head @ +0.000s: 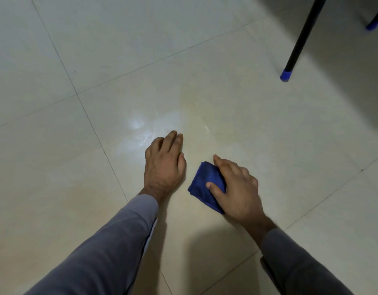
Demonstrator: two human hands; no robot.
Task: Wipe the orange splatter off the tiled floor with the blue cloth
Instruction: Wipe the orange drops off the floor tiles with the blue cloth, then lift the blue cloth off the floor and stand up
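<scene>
A folded blue cloth (206, 185) lies on the pale tiled floor (269, 135) in the lower middle of the head view. My right hand (237, 188) presses down on it, thumb on top of the cloth and fingers over its right side. My left hand (164, 162) rests flat on the tile just left of the cloth, fingers straight and together, holding nothing. A faint yellowish smear (196, 107) shows on the tile beyond both hands. No bright orange spot is visible.
A black chair leg with a blue foot cap (285, 75) stands at the upper right, and a second blue-capped leg (372, 25) is at the far right edge. A bright light reflection (137, 124) glints on the tile ahead of my left hand. Grout lines cross the floor.
</scene>
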